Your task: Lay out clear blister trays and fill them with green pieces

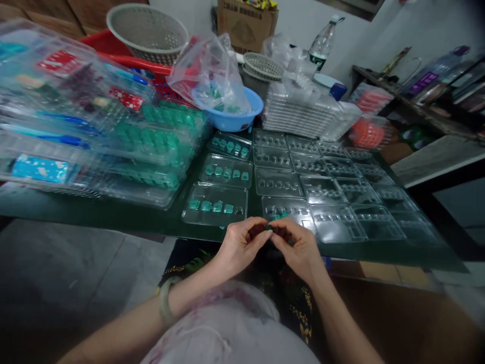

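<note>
Clear plastic blister tray (290,208), rect., flat on table at near edge, approx mid-width. One row of small pockets; a couple of teal pieces (279,216) seated at row's left end, rest of pockets clear. Near-left corner partly hidden by fingers. Touching neighbour trays left/right/behind.

Print on the cardboard box (247,23) and bottle label (317,59) is too blurred to read.
</note>
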`<action>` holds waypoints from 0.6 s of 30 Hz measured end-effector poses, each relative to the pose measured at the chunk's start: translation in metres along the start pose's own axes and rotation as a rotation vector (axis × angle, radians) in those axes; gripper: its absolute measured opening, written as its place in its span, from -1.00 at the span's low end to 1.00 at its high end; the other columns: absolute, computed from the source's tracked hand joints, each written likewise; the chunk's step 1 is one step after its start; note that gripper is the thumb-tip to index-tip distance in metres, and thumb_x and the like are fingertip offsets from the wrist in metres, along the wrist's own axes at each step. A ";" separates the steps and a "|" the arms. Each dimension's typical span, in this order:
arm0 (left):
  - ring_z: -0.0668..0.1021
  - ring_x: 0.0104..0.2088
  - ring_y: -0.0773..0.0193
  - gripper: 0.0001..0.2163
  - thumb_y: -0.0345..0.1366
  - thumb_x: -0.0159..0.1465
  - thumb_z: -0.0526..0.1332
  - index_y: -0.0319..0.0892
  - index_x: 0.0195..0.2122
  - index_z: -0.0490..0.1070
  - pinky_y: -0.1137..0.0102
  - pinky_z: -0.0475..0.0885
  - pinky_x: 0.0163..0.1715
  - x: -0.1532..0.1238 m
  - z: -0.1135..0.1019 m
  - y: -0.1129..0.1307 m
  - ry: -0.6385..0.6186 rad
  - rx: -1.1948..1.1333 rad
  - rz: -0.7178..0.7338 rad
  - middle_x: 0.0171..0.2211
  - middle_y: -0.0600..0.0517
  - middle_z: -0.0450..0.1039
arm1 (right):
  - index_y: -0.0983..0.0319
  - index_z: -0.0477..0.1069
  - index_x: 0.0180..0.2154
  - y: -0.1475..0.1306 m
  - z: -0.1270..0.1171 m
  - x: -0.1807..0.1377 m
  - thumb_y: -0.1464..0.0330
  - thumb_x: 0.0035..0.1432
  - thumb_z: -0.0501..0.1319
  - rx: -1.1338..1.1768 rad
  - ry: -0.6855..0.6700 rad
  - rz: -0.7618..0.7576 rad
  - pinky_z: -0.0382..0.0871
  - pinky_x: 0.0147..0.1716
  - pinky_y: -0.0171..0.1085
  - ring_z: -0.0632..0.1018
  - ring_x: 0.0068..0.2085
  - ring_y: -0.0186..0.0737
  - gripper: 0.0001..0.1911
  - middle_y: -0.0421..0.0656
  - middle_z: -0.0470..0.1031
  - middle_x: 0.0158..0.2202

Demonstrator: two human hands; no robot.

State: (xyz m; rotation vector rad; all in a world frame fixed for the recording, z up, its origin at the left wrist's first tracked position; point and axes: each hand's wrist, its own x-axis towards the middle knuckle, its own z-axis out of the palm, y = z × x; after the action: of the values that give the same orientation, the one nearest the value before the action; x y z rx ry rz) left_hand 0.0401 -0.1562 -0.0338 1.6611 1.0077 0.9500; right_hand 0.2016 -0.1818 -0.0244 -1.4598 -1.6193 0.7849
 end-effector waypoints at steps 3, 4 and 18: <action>0.50 -0.40 0.29 -0.82 -0.27 0.22 0.12 -0.21 -0.25 0.45 0.44 0.38 -0.41 -0.006 -0.009 -0.003 0.025 0.009 0.028 -0.37 -0.02 0.49 | 0.21 0.40 -0.26 -0.011 0.021 -0.004 0.37 0.07 0.15 0.138 -0.017 0.058 0.38 -0.39 -0.32 0.48 -0.37 -0.29 -0.85 -0.16 0.46 -0.36; 0.49 -0.39 0.28 -0.82 -0.29 0.23 0.10 -0.22 -0.25 0.45 0.42 0.38 -0.39 -0.008 -0.012 -0.004 0.031 0.040 0.061 -0.37 -0.04 0.49 | 0.22 0.40 -0.28 -0.013 0.026 -0.004 0.35 0.08 0.14 0.181 -0.021 0.097 0.38 -0.43 -0.33 0.47 -0.41 -0.31 -0.85 -0.17 0.46 -0.39; 0.23 -0.68 0.50 -0.83 -0.26 0.09 0.23 -0.26 -0.53 0.33 0.57 -0.09 -0.75 -0.012 -0.036 -0.004 -0.051 -0.887 -0.587 -0.67 0.12 0.21 | 0.15 0.43 -0.22 -0.027 0.049 0.006 0.43 0.08 0.17 0.056 0.023 -0.177 0.38 -0.32 -0.29 0.46 -0.23 -0.26 -0.81 -0.13 0.40 -0.23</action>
State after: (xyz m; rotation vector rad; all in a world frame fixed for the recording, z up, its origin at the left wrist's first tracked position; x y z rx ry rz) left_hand 0.0019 -0.1548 -0.0301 0.5977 0.7881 0.7694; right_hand 0.1459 -0.1763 -0.0241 -1.2626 -1.6690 0.7048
